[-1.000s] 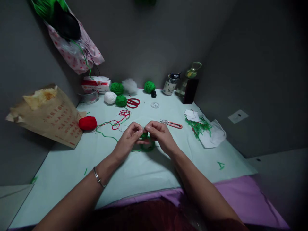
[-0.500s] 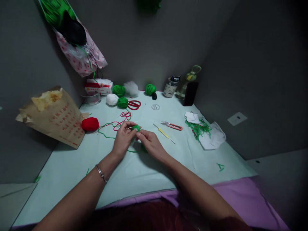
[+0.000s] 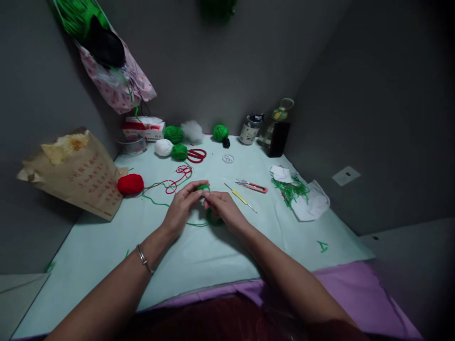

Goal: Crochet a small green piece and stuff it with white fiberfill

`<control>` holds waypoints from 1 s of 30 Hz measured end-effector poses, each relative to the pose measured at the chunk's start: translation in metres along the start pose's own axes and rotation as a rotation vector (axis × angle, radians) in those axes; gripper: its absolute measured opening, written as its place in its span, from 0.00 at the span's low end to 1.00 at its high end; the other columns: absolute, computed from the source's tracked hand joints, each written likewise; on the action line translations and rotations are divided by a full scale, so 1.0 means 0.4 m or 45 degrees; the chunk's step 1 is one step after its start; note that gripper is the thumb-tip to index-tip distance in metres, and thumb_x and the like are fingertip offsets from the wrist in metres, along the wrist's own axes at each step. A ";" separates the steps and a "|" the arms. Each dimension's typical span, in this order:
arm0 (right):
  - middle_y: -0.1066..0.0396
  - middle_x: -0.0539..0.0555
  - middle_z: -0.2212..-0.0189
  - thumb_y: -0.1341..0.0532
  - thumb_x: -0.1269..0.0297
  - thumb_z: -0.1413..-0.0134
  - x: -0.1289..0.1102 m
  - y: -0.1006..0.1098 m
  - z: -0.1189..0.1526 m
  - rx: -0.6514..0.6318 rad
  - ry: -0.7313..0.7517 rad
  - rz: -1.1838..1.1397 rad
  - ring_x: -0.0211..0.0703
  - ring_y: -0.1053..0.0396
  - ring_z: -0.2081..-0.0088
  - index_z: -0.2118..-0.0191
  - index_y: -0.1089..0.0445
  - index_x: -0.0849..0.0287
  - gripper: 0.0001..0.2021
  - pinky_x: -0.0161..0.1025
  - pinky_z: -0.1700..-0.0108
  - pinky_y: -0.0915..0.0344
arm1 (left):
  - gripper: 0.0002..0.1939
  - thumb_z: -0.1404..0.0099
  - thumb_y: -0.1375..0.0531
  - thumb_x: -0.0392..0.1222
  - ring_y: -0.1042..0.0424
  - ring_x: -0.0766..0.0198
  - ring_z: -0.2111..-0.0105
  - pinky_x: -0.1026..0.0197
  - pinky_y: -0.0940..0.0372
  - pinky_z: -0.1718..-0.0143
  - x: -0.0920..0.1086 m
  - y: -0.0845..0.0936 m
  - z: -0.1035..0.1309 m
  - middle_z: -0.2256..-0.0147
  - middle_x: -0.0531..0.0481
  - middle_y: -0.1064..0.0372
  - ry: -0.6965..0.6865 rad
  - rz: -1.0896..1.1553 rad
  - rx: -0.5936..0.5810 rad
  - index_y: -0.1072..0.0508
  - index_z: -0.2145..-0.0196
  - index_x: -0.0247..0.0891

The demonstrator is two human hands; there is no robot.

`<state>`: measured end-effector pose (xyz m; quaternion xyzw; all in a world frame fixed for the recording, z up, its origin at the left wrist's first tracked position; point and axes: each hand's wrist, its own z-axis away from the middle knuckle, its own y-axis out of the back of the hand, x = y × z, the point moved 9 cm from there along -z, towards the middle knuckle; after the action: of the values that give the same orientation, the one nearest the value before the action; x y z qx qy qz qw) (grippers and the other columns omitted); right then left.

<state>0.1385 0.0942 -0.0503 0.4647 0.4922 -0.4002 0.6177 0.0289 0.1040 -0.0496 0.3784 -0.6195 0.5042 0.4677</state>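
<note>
A small green crocheted piece [image 3: 204,187] with a whitish patch at its lower side is held up over the middle of the table. My left hand [image 3: 180,208] grips it between thumb and fingers. My right hand [image 3: 227,208] meets it from the other side, its thumb and fingers pinched together at the pale patch; what lies between them is too small to make out. Under my right hand sits a dark green bundle of yarn [image 3: 213,218], partly hidden. A green strand [image 3: 195,224] runs from there to the left, beneath my left hand.
Right of my hands lie a yellow-handled crochet hook [image 3: 240,196] and orange thread snips [image 3: 252,185]. Green yarn scraps [image 3: 289,188] rest farther right. A red yarn ball [image 3: 130,183] and a paper bag [image 3: 85,180] stand left. Red-handled scissors [image 3: 196,155] lie behind.
My right fingers have curled in more tightly against the crocheted piece, and the piece has turned slightly. More of the dark green bundle shows below. The whole view has shifted a little.
</note>
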 end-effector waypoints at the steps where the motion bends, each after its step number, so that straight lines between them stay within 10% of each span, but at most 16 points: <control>1: 0.53 0.42 0.85 0.48 0.47 0.37 -0.002 0.001 0.001 0.001 0.015 0.041 0.34 0.56 0.81 0.76 0.34 0.58 0.23 0.34 0.77 0.57 | 0.17 0.37 0.34 0.44 0.27 0.61 0.58 0.61 0.35 0.53 -0.004 -0.001 0.000 0.55 0.46 0.24 0.016 0.010 -0.007 0.22 0.50 0.39; 13: 0.29 0.51 0.71 0.47 0.62 0.32 -0.059 -0.036 0.042 -0.112 0.263 0.694 0.41 0.36 0.70 0.60 0.27 0.58 0.11 0.37 0.62 0.43 | 0.19 0.44 0.30 0.44 0.25 0.63 0.66 0.59 0.32 0.60 -0.024 0.049 -0.026 0.59 0.46 0.22 0.003 0.041 0.169 0.30 0.57 0.38; 21: 0.30 0.65 0.50 0.43 0.64 0.35 -0.037 0.214 0.015 0.383 0.022 1.217 0.54 0.32 0.49 0.47 0.30 0.61 0.14 0.43 0.51 0.40 | 0.17 0.44 0.31 0.41 0.27 0.63 0.64 0.62 0.33 0.65 0.030 0.080 -0.026 0.56 0.44 0.23 -0.105 -0.050 0.235 0.27 0.57 0.37; 30: 0.26 0.66 0.59 0.45 0.76 0.44 0.026 0.217 -0.009 0.318 -0.061 1.047 0.53 0.30 0.55 0.63 0.28 0.65 0.09 0.42 0.56 0.41 | 0.17 0.41 0.33 0.43 0.27 0.64 0.67 0.61 0.32 0.67 0.039 0.063 -0.018 0.61 0.47 0.24 -0.124 -0.101 0.198 0.25 0.55 0.36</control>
<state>0.2222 0.1189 -0.0453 0.6839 0.1993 -0.1879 0.6762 0.0024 0.1161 -0.0411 0.4619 -0.5848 0.5130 0.4259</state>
